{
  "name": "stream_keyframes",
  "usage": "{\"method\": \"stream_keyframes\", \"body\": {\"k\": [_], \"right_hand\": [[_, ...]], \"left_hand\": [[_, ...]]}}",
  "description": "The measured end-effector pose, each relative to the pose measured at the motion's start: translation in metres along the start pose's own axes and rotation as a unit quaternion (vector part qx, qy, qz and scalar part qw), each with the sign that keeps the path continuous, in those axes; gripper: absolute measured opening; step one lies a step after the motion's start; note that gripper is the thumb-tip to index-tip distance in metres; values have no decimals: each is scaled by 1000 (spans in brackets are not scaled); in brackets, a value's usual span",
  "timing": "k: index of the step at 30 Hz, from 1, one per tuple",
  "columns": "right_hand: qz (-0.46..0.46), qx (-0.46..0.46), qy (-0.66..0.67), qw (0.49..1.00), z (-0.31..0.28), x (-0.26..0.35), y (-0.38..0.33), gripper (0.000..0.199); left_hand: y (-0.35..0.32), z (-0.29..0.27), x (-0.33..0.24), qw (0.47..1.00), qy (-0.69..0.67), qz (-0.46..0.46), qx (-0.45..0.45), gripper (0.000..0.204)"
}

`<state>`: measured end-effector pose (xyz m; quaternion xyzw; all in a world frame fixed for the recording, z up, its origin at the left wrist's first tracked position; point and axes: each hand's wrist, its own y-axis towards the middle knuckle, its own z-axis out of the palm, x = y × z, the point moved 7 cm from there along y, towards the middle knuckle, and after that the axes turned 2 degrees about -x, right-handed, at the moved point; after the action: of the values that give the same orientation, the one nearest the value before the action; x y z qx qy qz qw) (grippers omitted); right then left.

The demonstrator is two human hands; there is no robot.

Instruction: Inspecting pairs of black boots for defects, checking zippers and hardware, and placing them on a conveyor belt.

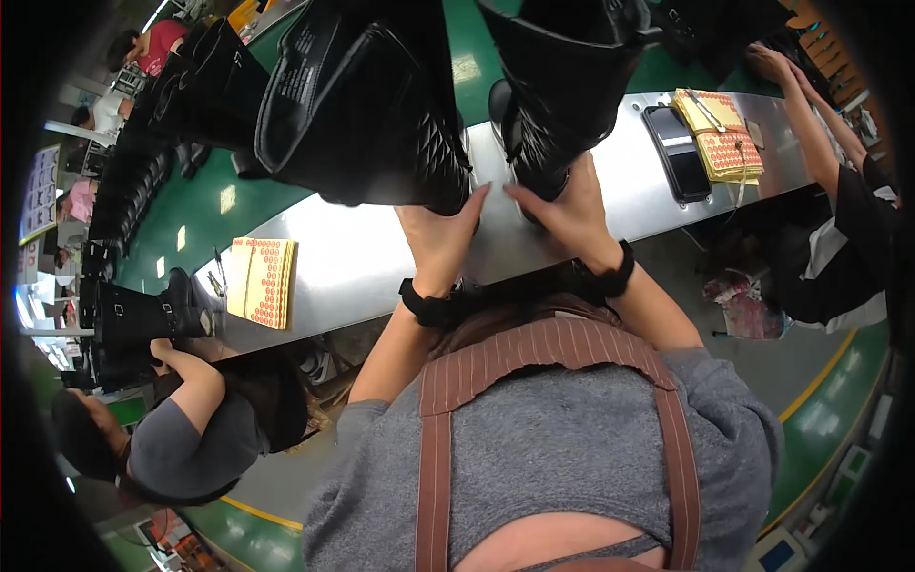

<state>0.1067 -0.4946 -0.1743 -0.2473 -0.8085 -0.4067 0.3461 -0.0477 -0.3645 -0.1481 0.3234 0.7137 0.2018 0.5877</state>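
Note:
A tall black leather boot [372,114] with a quilted lower part stands in front of me on the left. My left hand [440,234] is closed around its low end, thumb along the inner side. Beside it rises a matching black boot [572,81], gripped low down by my right hand [579,214]. Both shafts lean away from me over the steel work surface [334,238]. A narrow gap parts the two boots, and my thumbs point toward each other across it. What my other fingers do underneath is hidden.
To the right lie a dark phone-like device [679,153] and a bundle of yellow dotted sheets [726,143]; another bundle [262,283] lies left. More black boots [205,86] crowd the green surface. A co-worker at left touches a boot [143,315]; another person's arms [805,114] reach in from the right.

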Motion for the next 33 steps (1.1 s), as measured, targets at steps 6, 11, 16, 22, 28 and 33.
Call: {"method": "stream_keyframes", "body": {"k": [6,11,16,22,28,33], "right_hand": [[66,-47,119,990,-26,-37,19,38],[12,-113,98,989,-74,-52,23,27],[72,-44,50,995,-76,-55,14,50],[-255,-96,47,961,-89,8,-25,34],[30,69,376,924,22,30,64,46],[-6,242,206,948,94,57,89,43]], "left_hand": [[0,-7,39,986,-90,-117,84,44],[4,-12,47,976,-147,-129,99,42],[-1,-23,43,982,-134,-96,91,84],[79,-110,-105,942,-119,239,-204,107],[106,-75,-159,914,316,185,177,54],[84,-93,-164,892,175,237,343,37]]}}
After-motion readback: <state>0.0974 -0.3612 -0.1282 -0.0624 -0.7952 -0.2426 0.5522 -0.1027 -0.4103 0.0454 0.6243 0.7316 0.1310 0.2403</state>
